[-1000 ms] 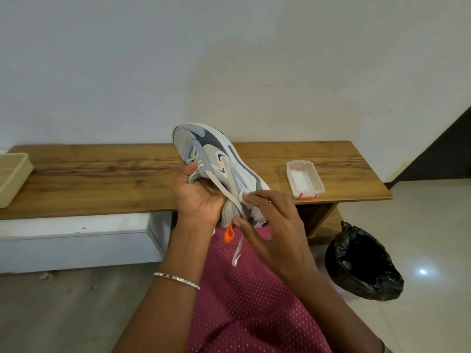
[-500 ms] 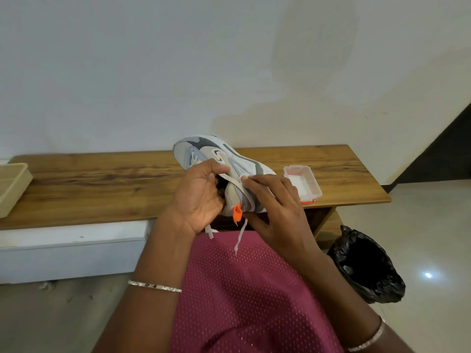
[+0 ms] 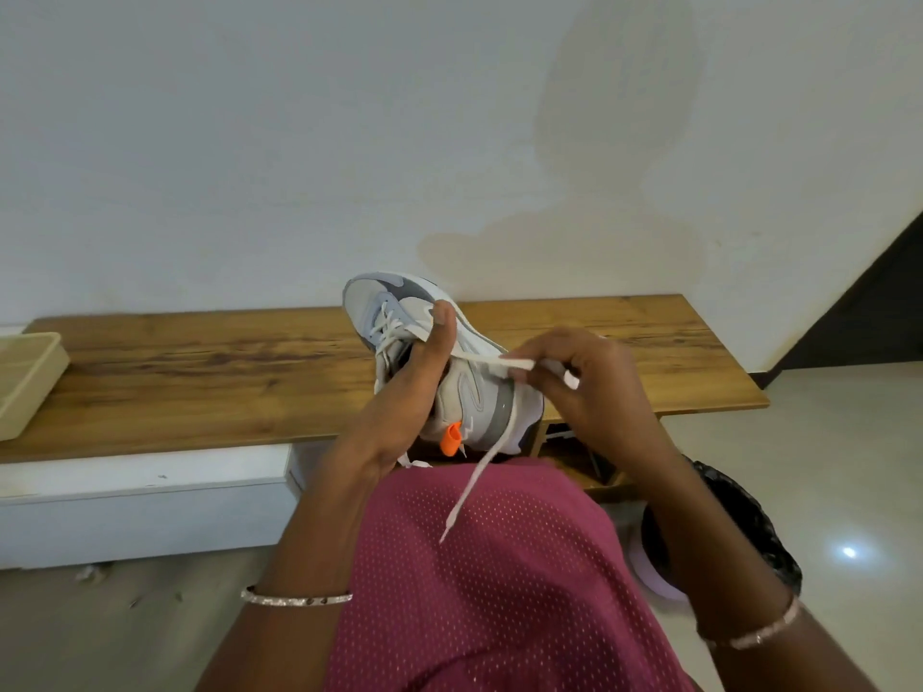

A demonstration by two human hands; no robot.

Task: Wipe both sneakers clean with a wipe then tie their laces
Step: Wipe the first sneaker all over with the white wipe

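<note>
A grey and white sneaker [image 3: 474,392] with an orange heel tab is held up in front of me, toe pointing away, above my lap. My left hand [image 3: 404,392] grips it at the tongue, thumb pressed on the laces. My right hand [image 3: 579,387] pinches a flat white lace [image 3: 487,362] and holds it stretched to the right. The lace's loose end [image 3: 464,496] hangs down over my maroon clothing. The second sneaker and a wipe are not in view.
A wooden bench [image 3: 210,377] runs along the white wall behind the sneaker. A beige tray [image 3: 25,382] sits at its left end. A bin lined with a black bag [image 3: 739,536] stands on the floor at the right.
The sneaker has turned so its toe points away. My right hand took hold of the lace and drew it out to the right; it now hides the small clear box on the bench.
</note>
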